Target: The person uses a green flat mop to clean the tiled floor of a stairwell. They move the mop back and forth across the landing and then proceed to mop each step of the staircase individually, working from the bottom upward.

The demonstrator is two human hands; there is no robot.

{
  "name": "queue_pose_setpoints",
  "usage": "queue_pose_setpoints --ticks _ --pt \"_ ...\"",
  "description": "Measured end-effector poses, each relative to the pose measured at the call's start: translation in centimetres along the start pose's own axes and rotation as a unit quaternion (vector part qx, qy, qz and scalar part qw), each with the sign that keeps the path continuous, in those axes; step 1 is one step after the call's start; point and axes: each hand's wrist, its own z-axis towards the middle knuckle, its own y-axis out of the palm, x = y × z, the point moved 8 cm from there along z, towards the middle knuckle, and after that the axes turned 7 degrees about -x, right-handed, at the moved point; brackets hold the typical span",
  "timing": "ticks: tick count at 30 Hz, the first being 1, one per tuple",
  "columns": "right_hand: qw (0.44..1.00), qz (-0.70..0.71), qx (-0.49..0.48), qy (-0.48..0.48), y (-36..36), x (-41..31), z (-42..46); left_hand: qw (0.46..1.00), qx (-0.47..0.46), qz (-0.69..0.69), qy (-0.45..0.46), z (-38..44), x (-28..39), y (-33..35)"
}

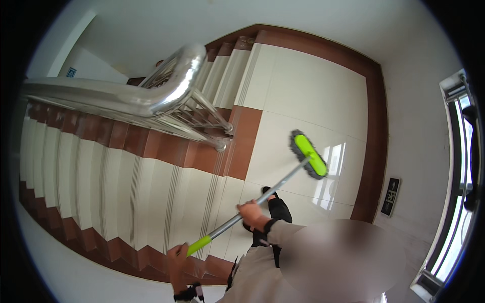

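I hold a mop with both hands. My left hand (178,252) is closed around the lime-green grip (199,245) at the upper end of its pole. Farther down, the fingers of my right hand (252,214) wrap the silver metal pole (286,178). The lime-green mop head (310,155), fringed with grey fibres, lies on the cream tiles (276,140) of a stair landing. Window light reflects off the floor beside it. My feet, in dark footwear (269,191), stand close to the pole, partly hidden by my arm and clothing.
A flight of cream stairs (125,189) with red-brown borders runs off to the left. Another flight (227,75) meets the landing at the top. Between them stands a shiny metal handrail (166,91). A window (456,181) and an exit sign (390,197) are on the right wall.
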Motion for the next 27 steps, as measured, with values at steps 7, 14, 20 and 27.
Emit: queue_pose_setpoints --ticks 7,14,20,27 --pt "0.966 -0.030 0.043 0.253 1.6 24.1 -14.4 0.950 -0.243 0.054 0.187 5.9 14.6 22.0" --pt "0.962 0.002 0.013 0.272 1.8 25.3 -15.4 0.942 -0.213 0.090 0.243 6.6 16.9 23.1" --pt "0.996 0.038 -0.033 0.077 -0.7 9.9 -3.5 0.986 -0.071 0.052 0.143 7.1 7.7 6.6" --pt "0.978 0.053 -0.088 -0.181 -0.8 -10.5 4.9 0.980 0.190 0.019 -0.049 -5.5 -1.7 -8.6"
